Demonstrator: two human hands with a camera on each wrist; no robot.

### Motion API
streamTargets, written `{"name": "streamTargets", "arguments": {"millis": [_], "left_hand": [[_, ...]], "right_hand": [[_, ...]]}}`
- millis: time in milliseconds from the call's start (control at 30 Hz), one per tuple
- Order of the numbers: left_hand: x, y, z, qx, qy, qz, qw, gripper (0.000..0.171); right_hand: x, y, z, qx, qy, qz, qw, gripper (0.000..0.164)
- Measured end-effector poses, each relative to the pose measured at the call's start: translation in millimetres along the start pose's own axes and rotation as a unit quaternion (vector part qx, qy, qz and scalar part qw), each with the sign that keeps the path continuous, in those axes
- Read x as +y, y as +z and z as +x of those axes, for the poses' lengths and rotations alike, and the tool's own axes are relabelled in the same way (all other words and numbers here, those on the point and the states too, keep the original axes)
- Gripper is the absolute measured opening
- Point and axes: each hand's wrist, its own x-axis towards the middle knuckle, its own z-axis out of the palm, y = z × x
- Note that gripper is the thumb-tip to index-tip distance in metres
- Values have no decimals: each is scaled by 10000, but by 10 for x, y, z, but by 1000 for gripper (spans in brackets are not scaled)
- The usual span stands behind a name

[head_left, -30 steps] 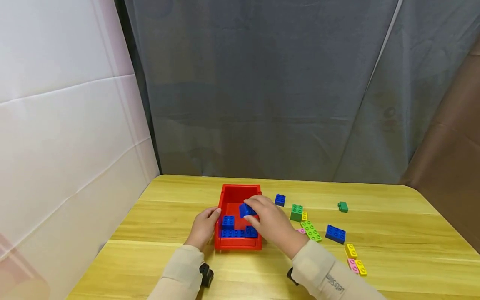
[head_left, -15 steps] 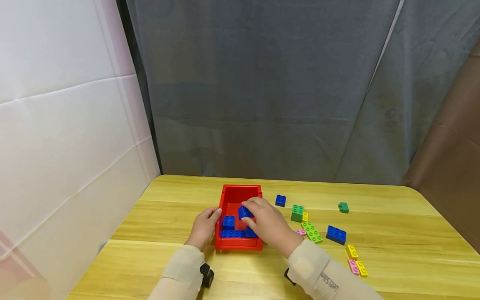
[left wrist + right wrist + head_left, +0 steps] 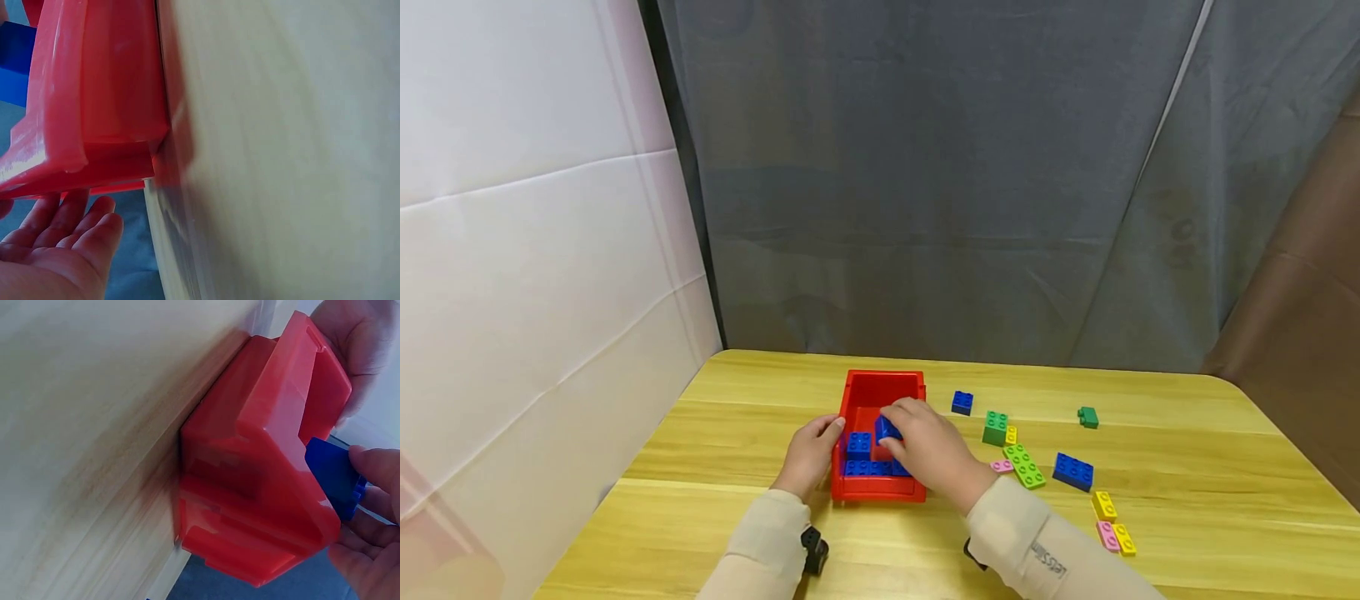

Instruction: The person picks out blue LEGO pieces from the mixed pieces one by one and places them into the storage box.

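A red plastic bin (image 3: pixel 878 489) sits on the wooden table, holding several blue building blocks, among them a square one (image 3: pixel 859 446) by its left wall. My left hand (image 3: pixel 808 455) grips the bin's left side, thumb over the rim and fingers against the outside; in the left wrist view the fingers (image 3: pixel 69 219) show at the bin's wall. Over the bin's right part, my right hand (image 3: pixel 928 446) pinches a blue building block (image 3: pixel 886 428) between thumb and fingers. That blue block (image 3: pixel 335 477) appears tilted at the bin's rim in the right wrist view.
Right of the bin lie a small blue block (image 3: pixel 962 402), a green block (image 3: pixel 996 427), a lime plate block (image 3: pixel 1025 467) and a larger blue block (image 3: pixel 1072 472). Farther right are a dark green piece (image 3: pixel 1087 417), yellow blocks (image 3: pixel 1104 506) and a pink block (image 3: pixel 1108 536).
My right hand has shifted slightly left and down over the bin with the blue block still pinched. The left hand keeps its hold on the bin's side.
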Motion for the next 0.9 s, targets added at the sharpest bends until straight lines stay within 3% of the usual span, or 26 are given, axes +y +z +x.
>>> {"name": "streamTargets", "arguments": {"millis": [900], "left_hand": [[-23, 6, 17, -9, -80, -80, 9999, 41]], "right_hand": [[-42, 128, 120, -409, -34, -460, 9981, 47]]}}
